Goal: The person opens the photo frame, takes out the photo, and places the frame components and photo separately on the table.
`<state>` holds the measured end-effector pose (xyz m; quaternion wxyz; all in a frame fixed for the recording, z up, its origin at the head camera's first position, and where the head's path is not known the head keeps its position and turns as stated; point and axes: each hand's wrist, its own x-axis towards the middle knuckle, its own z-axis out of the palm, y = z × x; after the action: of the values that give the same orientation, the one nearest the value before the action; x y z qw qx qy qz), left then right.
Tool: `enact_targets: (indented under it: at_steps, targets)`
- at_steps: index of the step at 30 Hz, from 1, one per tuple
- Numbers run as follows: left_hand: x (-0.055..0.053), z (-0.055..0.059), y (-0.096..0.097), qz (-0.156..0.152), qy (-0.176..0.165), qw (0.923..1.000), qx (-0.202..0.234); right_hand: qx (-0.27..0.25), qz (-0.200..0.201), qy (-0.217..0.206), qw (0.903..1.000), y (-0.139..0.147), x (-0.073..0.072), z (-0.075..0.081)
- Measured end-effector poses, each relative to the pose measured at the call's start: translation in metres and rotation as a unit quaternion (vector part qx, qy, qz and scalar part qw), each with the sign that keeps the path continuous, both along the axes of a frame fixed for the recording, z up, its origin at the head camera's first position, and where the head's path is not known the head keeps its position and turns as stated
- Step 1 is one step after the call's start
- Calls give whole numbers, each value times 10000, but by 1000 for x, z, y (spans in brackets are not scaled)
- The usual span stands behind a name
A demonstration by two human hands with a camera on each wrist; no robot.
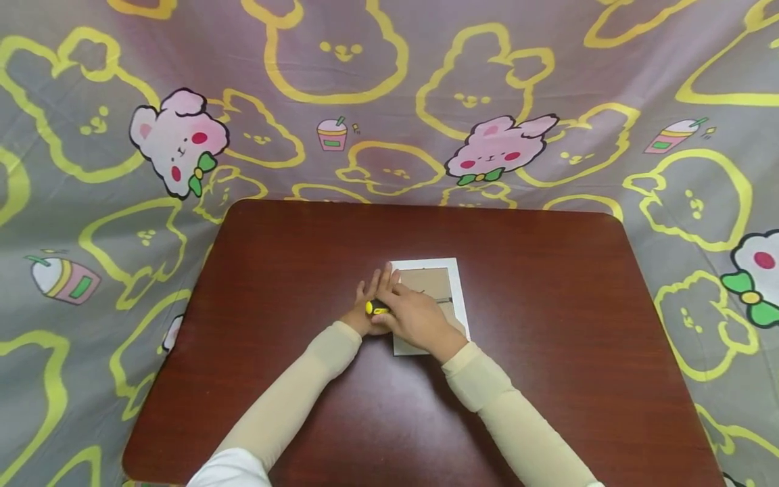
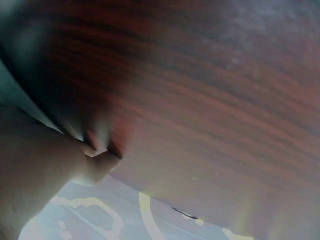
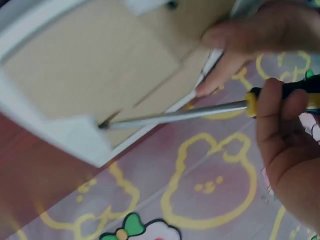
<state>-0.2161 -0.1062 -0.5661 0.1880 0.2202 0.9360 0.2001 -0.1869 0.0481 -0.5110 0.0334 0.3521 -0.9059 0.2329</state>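
Observation:
A white frame (image 1: 460, 291) with a brown backing board (image 1: 426, 279) is at the middle of the table. My left hand (image 1: 363, 312) holds the frame's edge, its thumb on the board and a finger at the outer side in the right wrist view. In my right hand (image 1: 420, 321) is a screwdriver (image 3: 190, 111) with a black and yellow handle. Its metal tip meets a dark spot at a white corner piece (image 3: 82, 135), and I cannot tell whether that spot is a screw. The left wrist view shows only part of the left hand (image 2: 55, 165), in shadow.
The dark red wooden table (image 1: 292, 270) has rounded corners. A grey curtain (image 1: 389, 122) printed with yellow cartoon outlines hangs along the back and both sides. Another white piece (image 3: 145, 5) with a dark spot beside it lies on the board.

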Motion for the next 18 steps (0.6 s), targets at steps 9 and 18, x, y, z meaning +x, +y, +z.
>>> enact_targets:
  at_steps: [9, 18]
  targets:
    - [1, 6, 1, -64, 228, 9997, -92, 101, -507, -150, 9986, -16, -4, -5]
    - [-2, 2, 1, -14, 126, 9988, -469, -231, -702, -43, 9973, -16, -9, -3]
